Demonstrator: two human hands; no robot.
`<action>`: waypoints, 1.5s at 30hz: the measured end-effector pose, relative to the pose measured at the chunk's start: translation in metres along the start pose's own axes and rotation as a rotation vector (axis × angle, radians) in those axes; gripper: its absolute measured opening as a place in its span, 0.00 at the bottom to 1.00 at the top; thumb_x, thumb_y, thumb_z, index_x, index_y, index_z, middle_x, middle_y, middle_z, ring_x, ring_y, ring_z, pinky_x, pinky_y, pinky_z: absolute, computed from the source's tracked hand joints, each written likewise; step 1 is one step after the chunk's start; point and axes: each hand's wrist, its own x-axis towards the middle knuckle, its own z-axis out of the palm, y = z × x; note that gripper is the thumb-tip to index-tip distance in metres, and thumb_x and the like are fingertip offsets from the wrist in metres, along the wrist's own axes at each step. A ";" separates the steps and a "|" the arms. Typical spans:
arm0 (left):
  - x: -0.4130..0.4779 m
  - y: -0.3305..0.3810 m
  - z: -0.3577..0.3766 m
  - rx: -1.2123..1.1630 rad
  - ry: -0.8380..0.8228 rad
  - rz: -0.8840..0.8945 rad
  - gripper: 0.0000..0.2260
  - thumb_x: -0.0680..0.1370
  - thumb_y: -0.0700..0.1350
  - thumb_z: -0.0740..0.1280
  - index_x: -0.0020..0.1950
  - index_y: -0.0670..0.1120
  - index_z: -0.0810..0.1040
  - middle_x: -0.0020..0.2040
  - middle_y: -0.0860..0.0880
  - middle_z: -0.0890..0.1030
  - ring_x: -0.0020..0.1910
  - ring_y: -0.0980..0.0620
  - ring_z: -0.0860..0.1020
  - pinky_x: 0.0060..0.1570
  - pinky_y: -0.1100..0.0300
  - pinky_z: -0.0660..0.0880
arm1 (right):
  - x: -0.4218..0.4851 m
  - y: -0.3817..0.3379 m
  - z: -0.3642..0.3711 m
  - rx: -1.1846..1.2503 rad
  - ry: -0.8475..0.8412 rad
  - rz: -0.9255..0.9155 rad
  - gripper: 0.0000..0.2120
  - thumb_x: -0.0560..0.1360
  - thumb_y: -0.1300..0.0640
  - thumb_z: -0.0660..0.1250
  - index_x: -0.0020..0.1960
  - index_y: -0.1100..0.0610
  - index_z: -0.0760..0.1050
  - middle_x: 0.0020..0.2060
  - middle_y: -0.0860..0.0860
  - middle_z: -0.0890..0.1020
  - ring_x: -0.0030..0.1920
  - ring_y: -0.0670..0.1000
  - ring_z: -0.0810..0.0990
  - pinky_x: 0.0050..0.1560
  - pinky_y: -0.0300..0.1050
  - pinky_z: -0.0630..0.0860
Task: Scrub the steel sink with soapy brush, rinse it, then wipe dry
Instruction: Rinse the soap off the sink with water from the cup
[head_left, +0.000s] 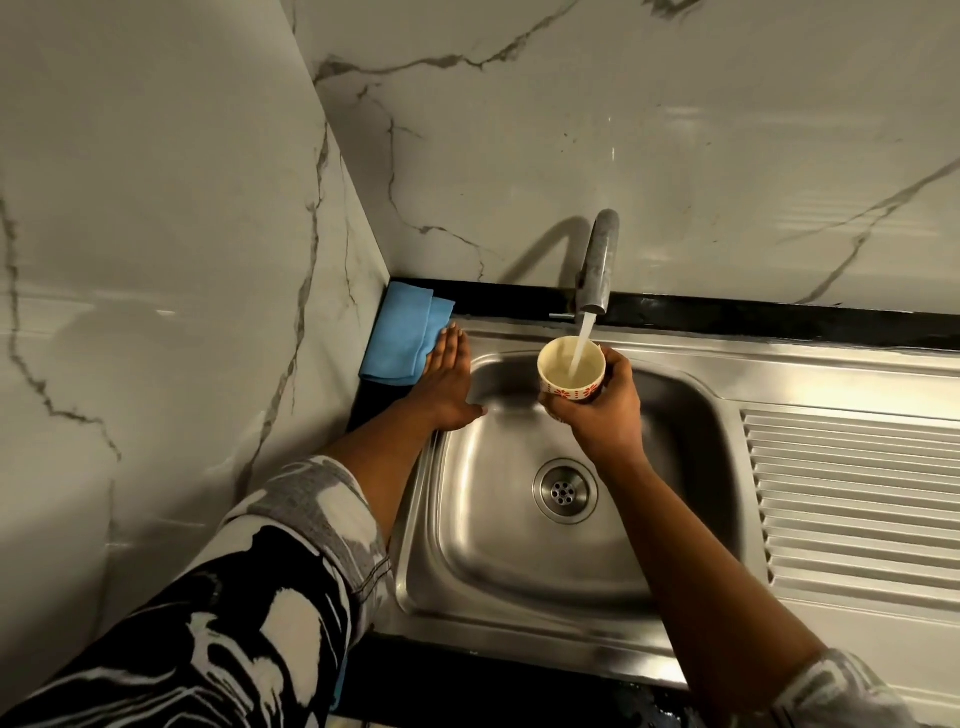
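A steel sink with a round drain fills the centre. Water runs from the grey tap into a small white cup with a red pattern. My right hand grips that cup from the right side, holding it over the basin under the stream. My left hand lies flat, fingers together, on the sink's left rim, its fingertips touching a folded blue cloth in the back left corner. No brush is visible.
A ribbed steel draining board extends to the right of the basin. Marble walls close in on the left and behind. A black counter edge runs along the back wall.
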 end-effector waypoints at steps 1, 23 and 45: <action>0.000 0.000 0.000 0.004 -0.001 0.000 0.60 0.77 0.61 0.75 0.83 0.41 0.29 0.83 0.41 0.27 0.82 0.42 0.28 0.81 0.48 0.35 | -0.001 0.000 0.001 -0.001 -0.001 -0.001 0.42 0.61 0.51 0.87 0.68 0.48 0.69 0.60 0.43 0.79 0.58 0.47 0.80 0.59 0.50 0.82; 0.013 -0.003 -0.008 0.064 0.001 0.033 0.66 0.72 0.69 0.75 0.82 0.39 0.28 0.82 0.40 0.26 0.81 0.42 0.27 0.82 0.47 0.35 | 0.002 0.013 0.011 -0.024 -0.009 0.006 0.45 0.58 0.48 0.87 0.69 0.47 0.68 0.61 0.43 0.79 0.60 0.48 0.81 0.59 0.54 0.82; 0.018 -0.007 0.006 0.062 0.149 0.059 0.66 0.71 0.70 0.75 0.84 0.41 0.31 0.83 0.43 0.27 0.82 0.45 0.28 0.84 0.47 0.39 | 0.028 0.025 -0.063 -0.246 -0.064 0.030 0.44 0.59 0.49 0.87 0.69 0.47 0.70 0.58 0.42 0.81 0.56 0.46 0.82 0.58 0.53 0.82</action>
